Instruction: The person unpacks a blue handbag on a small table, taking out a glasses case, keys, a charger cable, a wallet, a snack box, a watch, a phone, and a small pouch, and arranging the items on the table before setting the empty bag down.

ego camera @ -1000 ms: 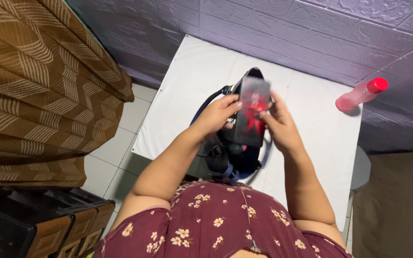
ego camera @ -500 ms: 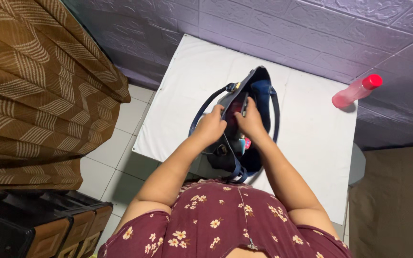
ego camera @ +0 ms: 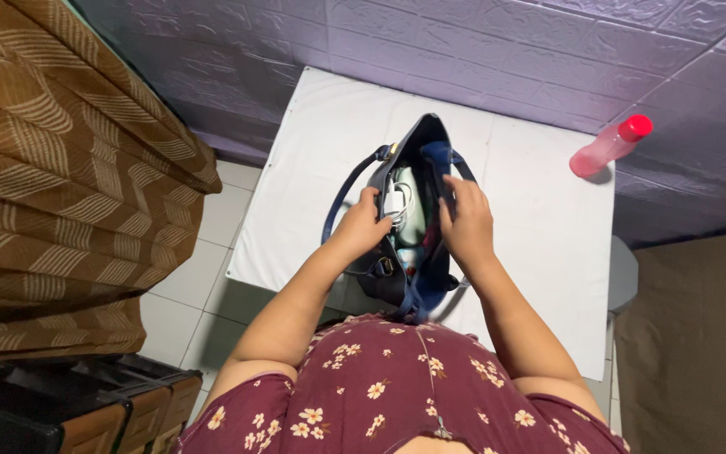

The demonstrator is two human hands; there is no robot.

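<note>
A dark navy handbag (ego camera: 423, 141) with long straps stands open on a white table (ego camera: 539, 219). My left hand (ego camera: 363, 224) grips the bag's left rim. My right hand (ego camera: 466, 220) grips the right rim, so the mouth is spread wide. Inside I see a white charger with a coiled cable (ego camera: 397, 204), a pale object under it, and something red lower down. The phone seen earlier is out of sight.
A pink bottle with a red cap (ego camera: 609, 145) lies at the table's far right corner. A brown patterned curtain (ego camera: 69, 168) hangs at the left. A purple brick-patterned wall (ego camera: 481, 42) runs behind the table. Dark drawers (ego camera: 86, 412) stand at lower left on the tiled floor.
The dark phone with a red picture, held above the bag a second ago, went down into the bag. Both hands then shifted to the bag's rims and pulled it open.
</note>
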